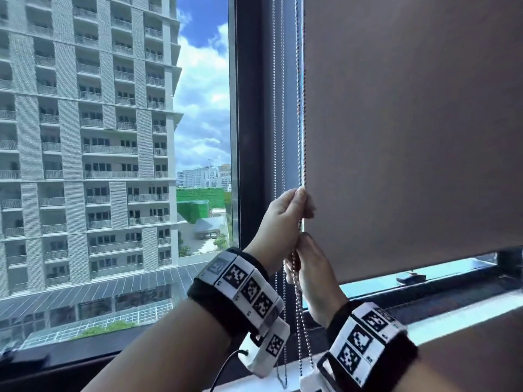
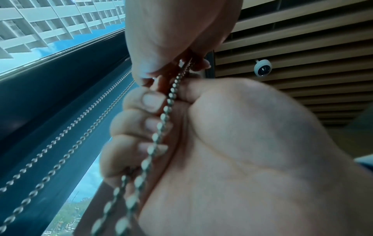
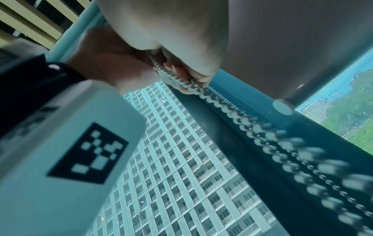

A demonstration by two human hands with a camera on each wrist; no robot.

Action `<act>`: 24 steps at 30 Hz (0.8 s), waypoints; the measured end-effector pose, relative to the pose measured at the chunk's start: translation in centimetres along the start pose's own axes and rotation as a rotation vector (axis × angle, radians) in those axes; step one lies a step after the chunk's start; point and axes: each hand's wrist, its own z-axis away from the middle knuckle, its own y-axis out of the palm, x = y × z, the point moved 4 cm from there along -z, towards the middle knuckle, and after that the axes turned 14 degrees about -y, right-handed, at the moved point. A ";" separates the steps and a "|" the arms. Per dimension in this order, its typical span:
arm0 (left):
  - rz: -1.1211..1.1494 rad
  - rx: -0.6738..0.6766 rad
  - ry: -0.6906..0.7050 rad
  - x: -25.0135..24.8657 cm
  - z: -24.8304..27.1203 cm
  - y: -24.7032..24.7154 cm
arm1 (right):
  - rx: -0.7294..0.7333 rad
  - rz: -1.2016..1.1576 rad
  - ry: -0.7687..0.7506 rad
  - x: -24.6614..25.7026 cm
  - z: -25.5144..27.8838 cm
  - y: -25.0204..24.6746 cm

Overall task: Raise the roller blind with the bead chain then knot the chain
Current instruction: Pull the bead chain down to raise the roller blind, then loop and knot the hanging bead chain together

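Note:
The taupe roller blind [image 1: 410, 123] covers the right window, its bottom edge a little above the sill. Its metal bead chain [image 1: 300, 114] hangs along the blind's left edge. My left hand [image 1: 297, 202] grips the chain at the higher point, fingers curled round it. Just below, my right hand [image 1: 302, 258] holds the same chain in a fist. The left wrist view shows the right hand [image 2: 161, 115] large, fingers wrapped round the chain [image 2: 157, 135], and the left hand [image 2: 181, 63] above. From the right wrist, the chain [image 3: 232, 108] runs out under the right hand [image 3: 187, 75], near the blind's end cap [image 3: 282, 106].
A second bead chain [image 1: 278, 94] hangs just left against the dark window frame [image 1: 249, 123]. A window handle [image 1: 410, 277] sits on the lower frame under the blind. Loose chain [image 1: 300, 335] dangles below my wrists. A round ceiling camera [image 2: 262, 69] hangs from the slatted ceiling.

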 end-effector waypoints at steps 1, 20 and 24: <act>0.054 0.022 -0.017 0.2 0.2 0.1 | 0.012 0.013 0.014 -0.3 0.5 0.0; 0.072 0.167 -0.210 3.7 1.7 -1.0 | 0.172 0.699 -0.770 6.0 -2.3 -1.3; -0.150 0.248 -0.108 3.0 2.1 -1.2 | 0.482 1.149 -0.958 6.5 -3.4 0.9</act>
